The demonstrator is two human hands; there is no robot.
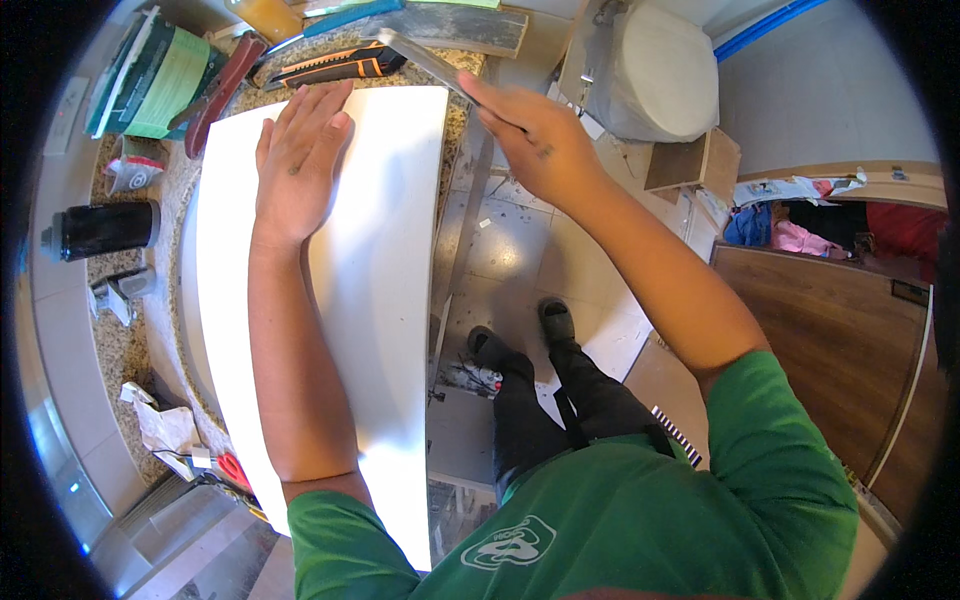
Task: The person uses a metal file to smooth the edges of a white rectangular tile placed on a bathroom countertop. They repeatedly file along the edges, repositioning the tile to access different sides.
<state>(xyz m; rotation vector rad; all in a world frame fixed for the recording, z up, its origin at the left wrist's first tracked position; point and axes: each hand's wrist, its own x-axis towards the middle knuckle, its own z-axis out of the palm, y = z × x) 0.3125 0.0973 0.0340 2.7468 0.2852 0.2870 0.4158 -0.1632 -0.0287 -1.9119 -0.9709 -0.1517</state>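
A long white board (385,300) lies across the granite counter, its right edge jutting over the floor. My left hand (298,165) rests flat on the far part of this board, fingers stretched out toward its far edge. Raised near the board's far right corner, my right hand (540,140) is closed around a long, thin, flat grey tool (425,60). The tool slants up to the left, and its exact kind cannot be made out. Just beyond the board lies an orange and black utility knife (340,68).
A blue-handled tool (350,18) and a grey slab (470,30) lie at the back. On the left stand a black bottle (105,231), green boxes (165,85) and red-handled scissors (233,468). A toilet (665,70) is at far right; a wooden panel (815,330) stands below it.
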